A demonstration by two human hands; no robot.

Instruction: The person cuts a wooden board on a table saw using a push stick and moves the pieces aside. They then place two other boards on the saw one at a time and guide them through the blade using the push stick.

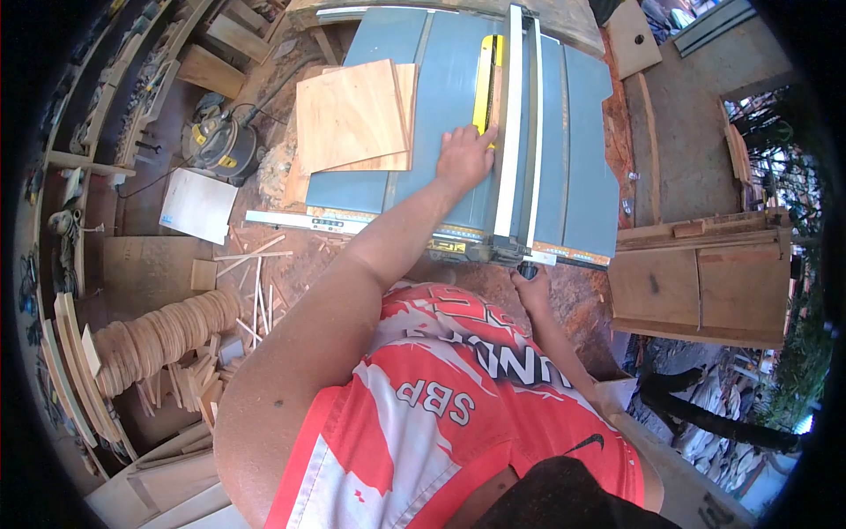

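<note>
Likely adjusting step: left grip (465, 157) by yellow slotted plate (482, 88), pinch unclear; right grip (531, 289) curled round black knob (527, 270) near white metal fence (508, 141). Next probably wants steady alignment.

The jersey (493, 407) shows "SBP" and a Nike swoosh (585, 442).

Left arm (352, 284) extended forward, elbow slightly bent; left hand (465, 157) palm down, fingers ahead. Right arm (552, 337) lower, nearer the body; right hand (530, 287) curled in a grip.
</note>
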